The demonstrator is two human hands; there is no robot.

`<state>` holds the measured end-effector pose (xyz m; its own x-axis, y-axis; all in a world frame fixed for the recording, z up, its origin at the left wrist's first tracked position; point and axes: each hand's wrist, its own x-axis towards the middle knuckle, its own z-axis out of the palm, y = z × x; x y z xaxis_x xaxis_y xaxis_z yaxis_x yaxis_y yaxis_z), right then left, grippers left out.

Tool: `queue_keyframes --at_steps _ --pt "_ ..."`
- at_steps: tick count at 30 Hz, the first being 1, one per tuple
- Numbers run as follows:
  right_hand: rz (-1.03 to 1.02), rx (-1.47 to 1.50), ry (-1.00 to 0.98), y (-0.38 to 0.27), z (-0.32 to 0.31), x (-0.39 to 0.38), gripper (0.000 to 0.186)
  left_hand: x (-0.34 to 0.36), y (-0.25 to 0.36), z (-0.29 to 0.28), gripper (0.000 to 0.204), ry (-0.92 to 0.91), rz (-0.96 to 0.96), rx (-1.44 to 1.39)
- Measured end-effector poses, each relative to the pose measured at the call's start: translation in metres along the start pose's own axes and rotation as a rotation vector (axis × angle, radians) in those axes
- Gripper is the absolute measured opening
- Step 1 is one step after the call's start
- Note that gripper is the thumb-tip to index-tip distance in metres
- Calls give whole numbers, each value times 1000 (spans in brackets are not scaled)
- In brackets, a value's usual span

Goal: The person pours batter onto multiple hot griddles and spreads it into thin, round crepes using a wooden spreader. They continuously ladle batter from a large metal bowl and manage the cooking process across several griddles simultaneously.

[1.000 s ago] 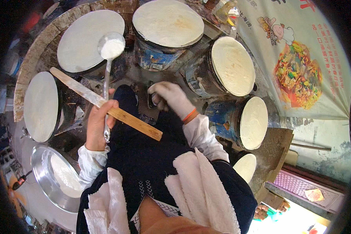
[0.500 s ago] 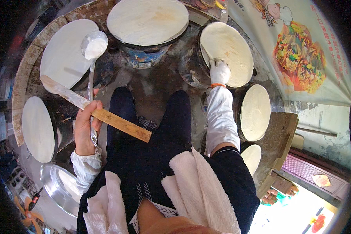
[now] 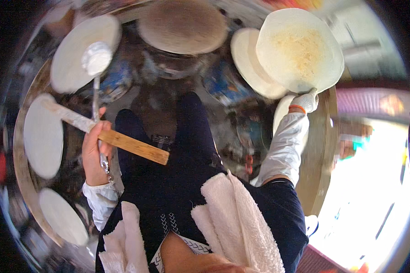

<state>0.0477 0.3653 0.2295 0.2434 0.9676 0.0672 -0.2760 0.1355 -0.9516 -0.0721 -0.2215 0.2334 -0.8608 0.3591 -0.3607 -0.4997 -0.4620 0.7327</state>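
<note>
My left hand point(image 3: 97, 144) is closed around two things at once: a metal ladle point(image 3: 96, 93) and a flat wooden stick point(image 3: 136, 147). White batter coats the ladle's bowl, which hangs over a pale pancake point(image 3: 70, 45) on the far-left griddle. The stick's far end is whitened and overlaps a pancake point(image 3: 43, 141) on the left. My right hand point(image 3: 306, 101), in a white glove, pinches the near edge of a large thin round pancake point(image 3: 300, 50). That pancake is held up with browned patches showing, partly covering another pancake point(image 3: 248, 61) behind it.
Round griddles curve around me. A brown griddle surface point(image 3: 182, 27) shows at the far middle. Another pale pancake point(image 3: 64, 216) lies at the near left, and one point(image 3: 280, 113) is partly behind my right arm. A curved ledge point(image 3: 321, 173) runs along the right, beside a bright opening.
My right hand has peeled the pancake off its griddle and carried it to the right. The view has turned right. My left hand still grips the ladle and the stick.
</note>
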Motion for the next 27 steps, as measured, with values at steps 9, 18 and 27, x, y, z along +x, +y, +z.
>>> queue_keyframes --at_steps 9,18,27 --pt "-494 -1873 -50 -124 -528 81 24 -19 -55 68 43 -423 -135 229" --pt "433 145 772 69 -770 -73 42 -26 -51 92 46 -521 -323 237" --pt "330 -746 1090 54 -718 -63 42 -35 -53 108 46 -400 -183 427"
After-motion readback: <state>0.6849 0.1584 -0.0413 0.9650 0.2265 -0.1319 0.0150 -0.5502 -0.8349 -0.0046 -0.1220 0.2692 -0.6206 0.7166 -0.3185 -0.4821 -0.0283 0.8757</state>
